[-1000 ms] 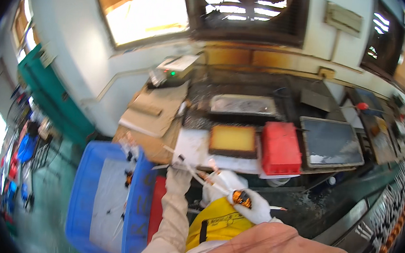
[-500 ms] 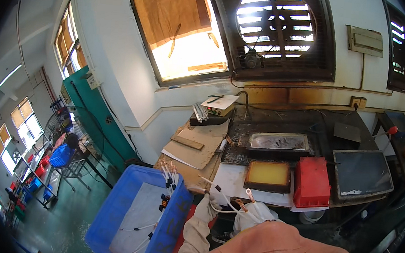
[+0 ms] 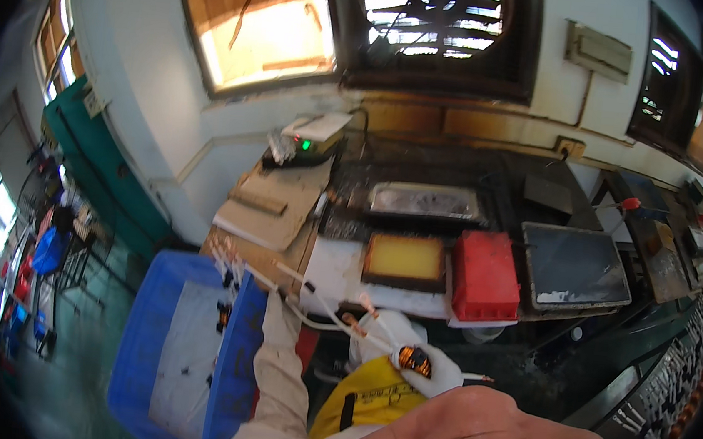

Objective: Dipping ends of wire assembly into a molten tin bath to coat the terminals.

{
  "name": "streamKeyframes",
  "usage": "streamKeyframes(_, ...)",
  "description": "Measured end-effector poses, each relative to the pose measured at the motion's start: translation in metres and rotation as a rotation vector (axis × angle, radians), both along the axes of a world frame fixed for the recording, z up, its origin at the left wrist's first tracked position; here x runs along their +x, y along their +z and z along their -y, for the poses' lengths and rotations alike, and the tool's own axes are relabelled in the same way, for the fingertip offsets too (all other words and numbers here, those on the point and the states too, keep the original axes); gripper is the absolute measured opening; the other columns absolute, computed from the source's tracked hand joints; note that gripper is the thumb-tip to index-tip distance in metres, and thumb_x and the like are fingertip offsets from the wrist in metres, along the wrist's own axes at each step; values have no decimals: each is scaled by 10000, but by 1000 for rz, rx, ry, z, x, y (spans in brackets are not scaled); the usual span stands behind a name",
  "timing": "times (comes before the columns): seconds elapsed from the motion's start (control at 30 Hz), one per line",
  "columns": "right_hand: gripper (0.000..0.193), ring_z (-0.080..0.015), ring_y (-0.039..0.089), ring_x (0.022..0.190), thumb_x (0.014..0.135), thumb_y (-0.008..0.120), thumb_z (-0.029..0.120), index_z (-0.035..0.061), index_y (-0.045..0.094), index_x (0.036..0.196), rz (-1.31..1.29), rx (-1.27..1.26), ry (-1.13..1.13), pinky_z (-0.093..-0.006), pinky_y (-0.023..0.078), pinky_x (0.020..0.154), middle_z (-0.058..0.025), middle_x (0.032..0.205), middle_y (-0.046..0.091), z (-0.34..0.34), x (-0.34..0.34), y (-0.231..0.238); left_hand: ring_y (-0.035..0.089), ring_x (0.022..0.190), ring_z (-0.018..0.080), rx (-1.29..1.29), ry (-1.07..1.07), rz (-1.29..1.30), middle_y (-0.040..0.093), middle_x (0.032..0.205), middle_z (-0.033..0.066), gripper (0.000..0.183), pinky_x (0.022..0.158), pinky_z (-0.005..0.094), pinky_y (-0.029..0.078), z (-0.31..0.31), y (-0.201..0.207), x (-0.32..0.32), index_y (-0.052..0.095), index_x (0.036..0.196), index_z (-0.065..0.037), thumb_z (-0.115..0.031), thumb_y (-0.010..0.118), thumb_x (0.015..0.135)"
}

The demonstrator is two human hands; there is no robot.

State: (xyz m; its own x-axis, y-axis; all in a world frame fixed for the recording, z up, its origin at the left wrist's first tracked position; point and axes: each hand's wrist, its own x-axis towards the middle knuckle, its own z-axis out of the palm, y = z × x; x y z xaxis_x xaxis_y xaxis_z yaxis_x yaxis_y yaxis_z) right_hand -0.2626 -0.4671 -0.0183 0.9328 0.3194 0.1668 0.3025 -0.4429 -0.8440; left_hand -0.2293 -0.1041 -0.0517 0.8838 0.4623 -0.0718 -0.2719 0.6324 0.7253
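Observation:
My right hand (image 3: 441,376), in a white glove, is closed around a copper-wound coil (image 3: 415,360) with a black band. White leads (image 3: 323,302) with bare copper ends stretch from it toward the left. My left hand (image 3: 277,298) is beside the right rim of the blue plastic bin (image 3: 238,352), at the end of a beige sleeve. A white lead crosses in front of it, and its fingers are blurred and mostly hidden. Inside the bin, similar coils with white leads (image 3: 224,313) lean against the right wall, copper ends sticking up over the rim.
On the workbench are a rectangular metal pan (image 3: 386,210), a dark-rimmed tray of yellow material (image 3: 405,259), a red plastic box (image 3: 487,280) and a grey-topped tray (image 3: 574,271). Cardboard (image 3: 280,217) and a small control box (image 3: 301,146) lie at its left. Rows of white-leaded parts (image 3: 631,411) stand lower right.
The whole view has swung right, so the bench and bin sit farther left in the picture. The coil in my right hand now shows. A green light shows on the control box.

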Motion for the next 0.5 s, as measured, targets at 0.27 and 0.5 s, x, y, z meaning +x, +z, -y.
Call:
streamKeyframes(0.27, 538, -317, 669, 977, 736, 790, 224, 40, 602, 1206, -29, 10, -8, -357, 525, 857, -175, 1078, 663, -3, 14, 2, 449, 638, 114, 134, 50, -195, 490, 734, -9, 240, 608, 316, 436, -3, 22, -18, 519, 848, -151, -340, 496, 993)
streamKeyframes(0.5, 543, -304, 678, 965, 730, 799, 200, 20, 592, 1199, -60, 11, -61, -347, 526, 859, -166, 1072, 672, -3, 11, -7, 411, 469, 84, 207, -287, -342, 541, 672, 33, 287, 426, 241, 352, 6, 43, -39, 559, 850, -93, -338, 521, 994)
